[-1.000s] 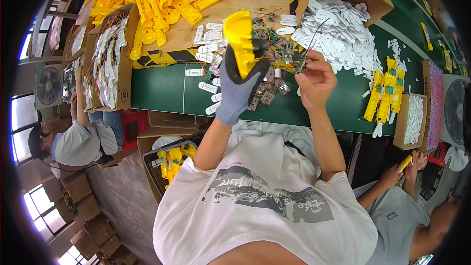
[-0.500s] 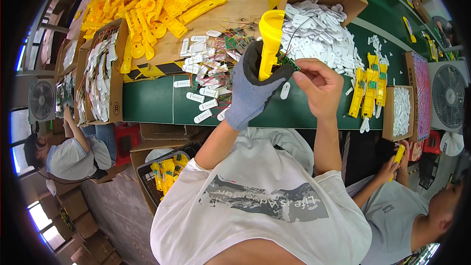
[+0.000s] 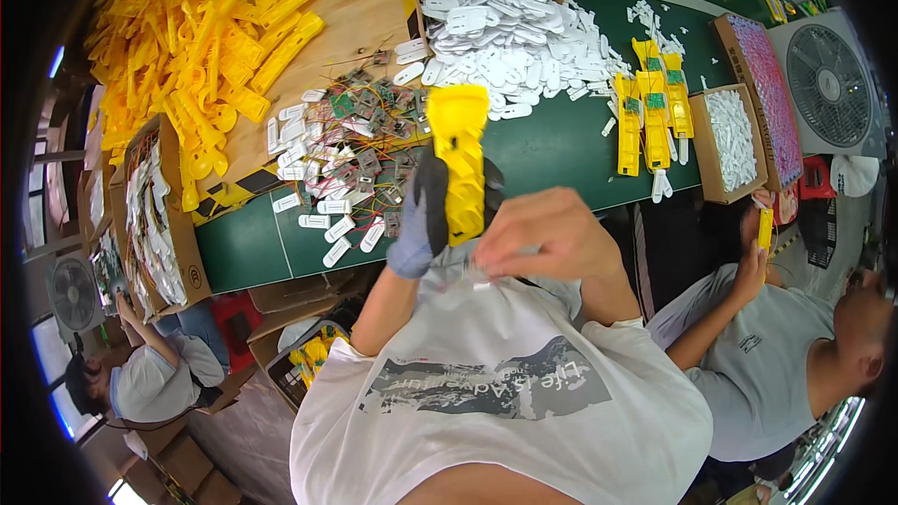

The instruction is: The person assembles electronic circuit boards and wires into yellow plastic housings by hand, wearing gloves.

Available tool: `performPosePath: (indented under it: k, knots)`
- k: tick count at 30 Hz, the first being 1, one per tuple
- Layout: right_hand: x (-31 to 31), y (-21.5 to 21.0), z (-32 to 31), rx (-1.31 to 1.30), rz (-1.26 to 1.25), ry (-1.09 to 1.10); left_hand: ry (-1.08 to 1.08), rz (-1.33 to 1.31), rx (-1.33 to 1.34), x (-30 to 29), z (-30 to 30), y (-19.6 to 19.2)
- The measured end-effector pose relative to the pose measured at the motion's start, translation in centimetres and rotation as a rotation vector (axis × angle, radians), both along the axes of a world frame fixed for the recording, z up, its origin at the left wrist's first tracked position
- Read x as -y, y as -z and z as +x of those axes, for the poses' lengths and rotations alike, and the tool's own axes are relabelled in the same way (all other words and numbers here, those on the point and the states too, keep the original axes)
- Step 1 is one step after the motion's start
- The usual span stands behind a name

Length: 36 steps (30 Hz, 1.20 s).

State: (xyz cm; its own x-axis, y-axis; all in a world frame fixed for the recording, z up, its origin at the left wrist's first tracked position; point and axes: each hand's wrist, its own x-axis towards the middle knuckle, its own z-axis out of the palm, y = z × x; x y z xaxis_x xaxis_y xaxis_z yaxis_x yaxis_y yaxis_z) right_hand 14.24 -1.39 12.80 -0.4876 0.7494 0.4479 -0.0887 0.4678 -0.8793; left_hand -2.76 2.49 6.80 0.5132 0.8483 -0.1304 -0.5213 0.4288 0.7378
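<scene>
My left hand (image 3: 423, 215), in a blue-grey glove with dark fingers, is wrapped round a yellow plastic housing (image 3: 458, 168). The housing stands on end with its hollow, ribbed inner side showing and its wide end at the top. Just beside the lower end is my bare right hand (image 3: 547, 236), its fingers bent together and somewhat blurred. A small pale bit shows at those fingertips, too smeared to name. Behind the left hand lies a heap of white modules (image 3: 339, 227) with red wires and green circuit boards (image 3: 360, 108).
Yellow housings (image 3: 210, 47) pile up at the far left. White flat covers (image 3: 510, 37) spill from a cardboard box. On the right are several yellow housings with green boards (image 3: 653, 103), a box of small white parts (image 3: 734, 136) and a fan (image 3: 828, 79). Co-workers sit on both sides.
The housing has turned so its hollow side shows, and has come lower. My right hand has left the green circuit board and moved to the housing's lower end. The whole view has shifted.
</scene>
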Motion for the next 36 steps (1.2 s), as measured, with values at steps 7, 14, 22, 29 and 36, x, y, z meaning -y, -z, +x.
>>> performPosePath:
  k: [7, 14, 22, 29, 36]
  knots:
    - [0.4, 5.6, 1.7, -0.086, -0.460, 0.575, 0.003, -0.280, -0.062, 3.2, 2.9, 4.1]
    - [-0.4, 7.9, 2.2, -0.236, -0.624, 0.558, 0.031, -0.300, -0.003, 2.8, 2.8, 5.0]
    - [-0.9, 8.7, 1.9, -0.242, -0.612, 0.531, 0.019, -0.314, 0.001, 2.6, 2.6, 4.9]
    - [-1.0, 8.9, 1.6, -0.207, -0.636, 0.595, 0.012, -0.325, 0.019, 2.6, 2.8, 5.8]
    - [-0.6, 8.8, 1.9, -0.194, -0.648, 0.630, -0.001, -0.289, -0.047, 2.9, 3.2, 6.0]
